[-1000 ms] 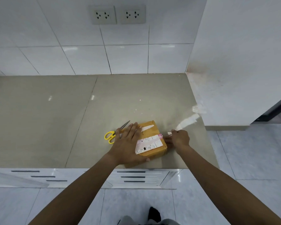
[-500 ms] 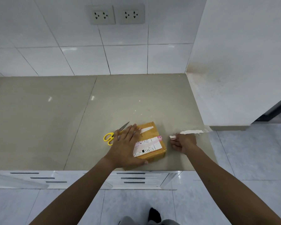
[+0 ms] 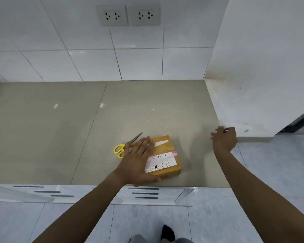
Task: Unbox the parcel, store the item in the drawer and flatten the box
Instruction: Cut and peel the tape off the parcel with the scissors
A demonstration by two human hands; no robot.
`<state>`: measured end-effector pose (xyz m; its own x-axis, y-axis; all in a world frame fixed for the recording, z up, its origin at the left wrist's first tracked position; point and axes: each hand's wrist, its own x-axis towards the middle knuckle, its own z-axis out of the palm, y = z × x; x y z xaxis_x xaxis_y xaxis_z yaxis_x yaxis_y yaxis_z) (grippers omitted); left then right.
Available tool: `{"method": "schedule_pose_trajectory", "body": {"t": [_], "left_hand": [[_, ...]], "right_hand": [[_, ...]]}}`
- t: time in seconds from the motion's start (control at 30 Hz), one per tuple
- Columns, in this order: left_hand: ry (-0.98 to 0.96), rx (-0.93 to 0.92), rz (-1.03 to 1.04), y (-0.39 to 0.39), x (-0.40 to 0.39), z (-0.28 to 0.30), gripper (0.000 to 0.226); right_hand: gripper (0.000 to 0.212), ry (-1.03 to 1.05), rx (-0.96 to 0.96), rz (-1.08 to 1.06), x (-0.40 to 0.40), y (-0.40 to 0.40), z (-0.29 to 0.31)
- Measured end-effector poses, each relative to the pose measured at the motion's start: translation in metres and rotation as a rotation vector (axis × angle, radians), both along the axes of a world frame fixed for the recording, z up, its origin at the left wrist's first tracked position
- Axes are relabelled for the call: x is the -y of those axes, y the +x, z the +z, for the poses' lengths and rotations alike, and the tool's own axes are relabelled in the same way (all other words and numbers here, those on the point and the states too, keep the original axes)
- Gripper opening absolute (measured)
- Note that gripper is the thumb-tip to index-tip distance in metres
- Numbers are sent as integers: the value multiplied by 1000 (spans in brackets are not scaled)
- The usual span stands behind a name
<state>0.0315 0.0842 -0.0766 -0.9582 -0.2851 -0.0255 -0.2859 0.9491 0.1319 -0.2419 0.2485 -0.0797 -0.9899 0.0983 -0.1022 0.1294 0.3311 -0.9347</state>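
Note:
A small brown cardboard parcel (image 3: 165, 155) with a white shipping label lies near the front edge of the beige counter (image 3: 147, 106). My left hand (image 3: 139, 162) lies flat on its left half, with straight fingers pressing it down. My right hand (image 3: 224, 139) is blurred and raised well to the right of the parcel, close to the white side wall. A small pale end of a tape strip (image 3: 226, 130) shows pinched at its fingertips. White drawers (image 3: 144, 192) with dark handle slots sit under the counter.
Yellow-handled scissors (image 3: 120, 149) lie left of the parcel, partly under my left fingers. A white side wall (image 3: 253, 85) bounds the counter on the right. Tiled wall with two sockets (image 3: 130, 14) at the back.
My right hand pulled the tape strip off the parcel and swung away to the right and up toward the side wall. My left hand stayed flat on the parcel.

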Motion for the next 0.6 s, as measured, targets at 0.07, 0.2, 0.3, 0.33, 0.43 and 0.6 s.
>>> {"method": "schedule_pose_trajectory", "body": {"t": [0.07, 0.2, 0.3, 0.33, 0.43, 0.6], "left_hand": [[-2, 5, -1, 0, 0, 0, 120], [-17, 10, 5, 1, -1, -1, 121], [-15, 28, 14, 1, -1, 0, 122], [-13, 24, 17, 1, -1, 0, 122], [-6, 19, 14, 1, -2, 1, 121], [-8, -2, 4, 1, -1, -2, 120]], "right_hand": [[21, 267, -249, 154, 4, 0, 3], [17, 773, -572, 591, 9, 6, -8], [21, 1036, -570, 766, 1, 13, -29], [29, 1118, -568, 798, -3, 15, -35], [34, 1280, -817, 727, -14, 15, -49], [39, 1383, -878, 801, -22, 25, -42]]}}
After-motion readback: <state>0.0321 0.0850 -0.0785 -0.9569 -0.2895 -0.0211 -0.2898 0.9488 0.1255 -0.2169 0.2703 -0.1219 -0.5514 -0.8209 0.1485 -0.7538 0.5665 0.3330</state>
